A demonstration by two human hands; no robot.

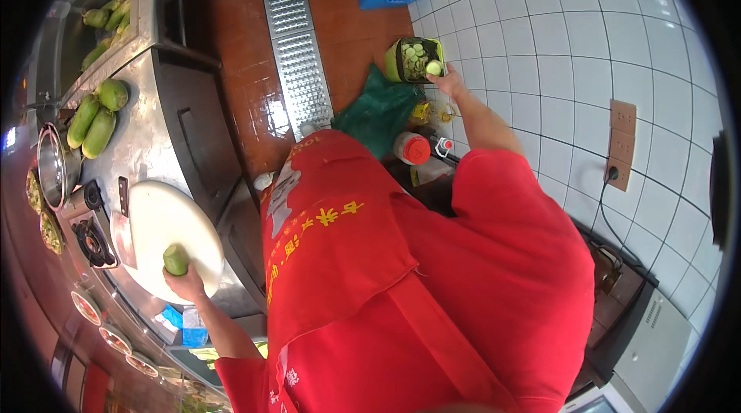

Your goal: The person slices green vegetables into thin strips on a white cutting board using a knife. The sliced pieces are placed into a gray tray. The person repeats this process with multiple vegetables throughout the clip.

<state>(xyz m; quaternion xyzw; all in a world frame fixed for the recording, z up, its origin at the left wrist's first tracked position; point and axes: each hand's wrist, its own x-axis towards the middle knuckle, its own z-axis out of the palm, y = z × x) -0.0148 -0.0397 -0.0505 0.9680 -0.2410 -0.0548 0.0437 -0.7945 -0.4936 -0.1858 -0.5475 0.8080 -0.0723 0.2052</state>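
Note:
My left hand (185, 284) grips a thick green vegetable (175, 259), probably a green radish, with its pale cut end showing, over the round white cutting board (173, 228). A cleaver (123, 239) with a wooden handle lies at the board's edge, its blade partly on it. Away to the other side, my right hand (447, 80) is stretched down to a yellow-green bin (393, 63) by the tiled wall. Its fingers are on a pale round cut piece (434, 68) at the bin's rim. Round end slices and peelings (414, 54) lie inside the bin.
Whole green vegetables (99, 132) lie on the steel counter (145, 152), near a metal bowl (52, 164) and a small gas stove (92, 239). More fill a sink. On the floor are a green mesh sack (376, 112), a red-lidded jar (415, 148) and a blue crate (388, 1) of cut vegetables.

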